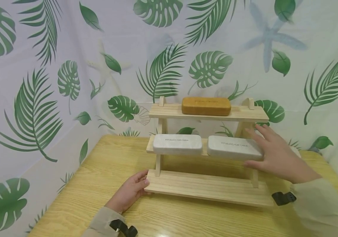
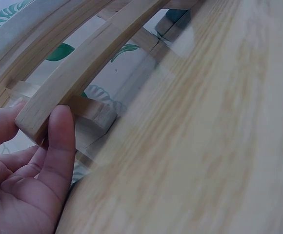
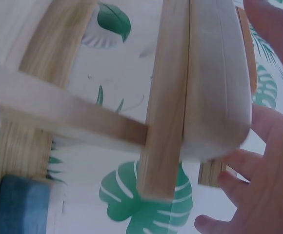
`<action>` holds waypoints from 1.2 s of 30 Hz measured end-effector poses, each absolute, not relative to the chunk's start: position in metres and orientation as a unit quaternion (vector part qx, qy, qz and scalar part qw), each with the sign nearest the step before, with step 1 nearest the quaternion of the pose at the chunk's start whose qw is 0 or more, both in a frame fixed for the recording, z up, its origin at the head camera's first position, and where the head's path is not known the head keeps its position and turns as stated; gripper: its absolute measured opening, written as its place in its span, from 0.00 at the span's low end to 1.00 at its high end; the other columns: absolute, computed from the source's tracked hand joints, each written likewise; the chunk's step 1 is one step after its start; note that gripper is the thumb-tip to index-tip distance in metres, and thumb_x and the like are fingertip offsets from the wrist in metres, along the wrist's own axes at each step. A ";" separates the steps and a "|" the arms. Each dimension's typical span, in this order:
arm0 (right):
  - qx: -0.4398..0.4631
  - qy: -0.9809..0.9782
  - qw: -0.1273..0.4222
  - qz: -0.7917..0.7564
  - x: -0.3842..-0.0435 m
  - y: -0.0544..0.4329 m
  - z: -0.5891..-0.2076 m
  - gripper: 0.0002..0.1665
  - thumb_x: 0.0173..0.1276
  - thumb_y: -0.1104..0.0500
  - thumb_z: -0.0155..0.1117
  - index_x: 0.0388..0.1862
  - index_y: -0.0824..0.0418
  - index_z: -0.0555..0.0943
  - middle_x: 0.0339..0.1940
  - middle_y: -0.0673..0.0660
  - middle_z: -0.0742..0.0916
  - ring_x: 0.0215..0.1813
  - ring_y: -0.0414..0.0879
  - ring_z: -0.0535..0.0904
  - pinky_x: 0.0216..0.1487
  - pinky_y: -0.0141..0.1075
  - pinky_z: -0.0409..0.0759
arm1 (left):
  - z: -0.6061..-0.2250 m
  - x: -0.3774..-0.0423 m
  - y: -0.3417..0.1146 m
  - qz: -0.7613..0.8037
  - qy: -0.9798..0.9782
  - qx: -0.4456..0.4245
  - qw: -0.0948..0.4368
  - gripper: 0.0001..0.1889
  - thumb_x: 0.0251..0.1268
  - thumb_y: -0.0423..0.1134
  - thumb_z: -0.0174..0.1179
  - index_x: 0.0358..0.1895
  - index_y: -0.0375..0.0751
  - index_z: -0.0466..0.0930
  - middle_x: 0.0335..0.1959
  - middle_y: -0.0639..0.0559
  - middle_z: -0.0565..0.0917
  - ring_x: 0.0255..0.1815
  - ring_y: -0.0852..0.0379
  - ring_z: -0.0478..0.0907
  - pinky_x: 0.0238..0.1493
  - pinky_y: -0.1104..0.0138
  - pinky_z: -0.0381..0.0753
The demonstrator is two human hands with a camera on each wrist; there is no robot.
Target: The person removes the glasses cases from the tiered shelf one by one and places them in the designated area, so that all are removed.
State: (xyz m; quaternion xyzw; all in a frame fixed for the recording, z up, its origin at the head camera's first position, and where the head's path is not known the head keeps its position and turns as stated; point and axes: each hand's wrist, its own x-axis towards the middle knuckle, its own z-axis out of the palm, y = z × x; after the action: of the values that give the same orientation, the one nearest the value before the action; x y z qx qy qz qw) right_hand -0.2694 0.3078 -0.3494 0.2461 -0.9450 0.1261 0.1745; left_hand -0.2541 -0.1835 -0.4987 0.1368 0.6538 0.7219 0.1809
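Observation:
A three-tier wooden shelf [image 1: 204,186] stands on the table. My left hand [image 1: 130,192] pinches the left end of its bottom board, thumb on one face and fingers on the other in the left wrist view. Two white glasses cases lie on the middle board, a left one [image 1: 177,144] and a right one [image 1: 234,148], both with lettering. My right hand [image 1: 278,154] is at the right end of the right case, thumb and fingers spread. From the right wrist, the fingers extend past the end of this white case [image 3: 217,83]. An orange-brown glasses case [image 1: 206,106] lies on the top board.
The wooden table [image 1: 83,200] reaches back to a white cloth backdrop [image 1: 121,75] printed with green leaves. A blue block-like thing [image 3: 22,204] shows at the lower left of the right wrist view. Black straps with small devices circle both wrists.

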 end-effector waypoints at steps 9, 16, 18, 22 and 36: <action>0.264 -0.944 0.170 0.101 -0.275 0.287 -0.346 0.64 0.51 0.30 0.78 0.79 0.59 0.63 0.78 0.75 0.59 0.78 0.74 0.48 0.70 0.70 0.52 | -0.498 -0.254 -0.184 0.720 0.654 0.145 0.181 0.34 0.82 0.38 0.49 0.80 0.29 0.45 0.72 0.29 0.65 0.60 0.48 0.76 0.52 0.62 0.80; 0.250 -0.952 0.157 0.085 -0.276 0.275 -0.346 0.66 0.50 0.26 0.75 0.79 0.59 0.64 0.78 0.73 0.59 0.78 0.73 0.49 0.70 0.68 0.53 | -0.497 -0.255 -0.185 0.720 0.655 0.138 0.182 0.33 0.82 0.37 0.49 0.80 0.29 0.46 0.73 0.29 0.64 0.61 0.47 0.75 0.53 0.60 0.80; 0.247 -0.953 0.152 0.084 -0.276 0.272 -0.348 0.67 0.50 0.24 0.73 0.80 0.60 0.63 0.78 0.74 0.60 0.78 0.72 0.49 0.70 0.69 0.54 | -0.497 -0.255 -0.185 0.722 0.653 0.137 0.183 0.34 0.82 0.37 0.50 0.80 0.29 0.46 0.73 0.29 0.64 0.61 0.47 0.75 0.53 0.60 0.80; 0.233 -0.960 0.131 0.085 -0.278 0.270 -0.353 0.71 0.51 0.20 0.68 0.82 0.58 0.58 0.78 0.73 0.59 0.78 0.72 0.48 0.68 0.70 0.57 | -0.499 -0.255 -0.184 0.721 0.653 0.139 0.186 0.34 0.82 0.38 0.50 0.80 0.28 0.45 0.73 0.29 0.64 0.61 0.48 0.75 0.54 0.60 0.80; 0.184 -0.972 0.114 0.092 -0.274 0.262 -0.356 0.73 0.50 0.12 0.54 0.82 0.59 0.57 0.75 0.68 0.69 0.70 0.69 0.66 0.61 0.66 0.70 | -0.498 -0.254 -0.184 0.721 0.652 0.144 0.184 0.33 0.82 0.38 0.49 0.80 0.29 0.46 0.72 0.30 0.66 0.60 0.48 0.76 0.53 0.61 0.80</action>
State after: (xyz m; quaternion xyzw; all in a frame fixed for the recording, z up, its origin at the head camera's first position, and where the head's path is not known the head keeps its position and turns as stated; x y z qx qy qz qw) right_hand -0.2744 0.2624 -0.3561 0.1843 -0.9719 0.0916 0.1143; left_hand -0.2540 -0.1836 -0.4976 0.1441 0.6524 0.7211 0.1836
